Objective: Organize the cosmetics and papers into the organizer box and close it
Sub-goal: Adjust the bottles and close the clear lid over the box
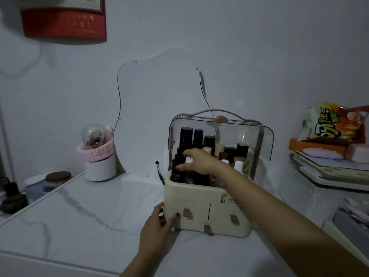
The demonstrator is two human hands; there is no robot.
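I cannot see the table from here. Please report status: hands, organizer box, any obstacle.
Right hand inside organizer box, fingers on white-capped bottle. Left hand braces its lower left corner. Clear lid open. Nothing blocking.

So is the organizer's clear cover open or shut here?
Open. The clear cover is swung up above the organizer box, and the right hand reaches in among the bottles.

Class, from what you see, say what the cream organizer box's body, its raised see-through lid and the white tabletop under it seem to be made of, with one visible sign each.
Cream organizer box body: likely matte moulded plastic; rounded corners, even colour.
Raised see-through lid: probably clear glossy acrylic; bottles show through.
White tabletop: marble or marble-look; grey veins, soft sheen.
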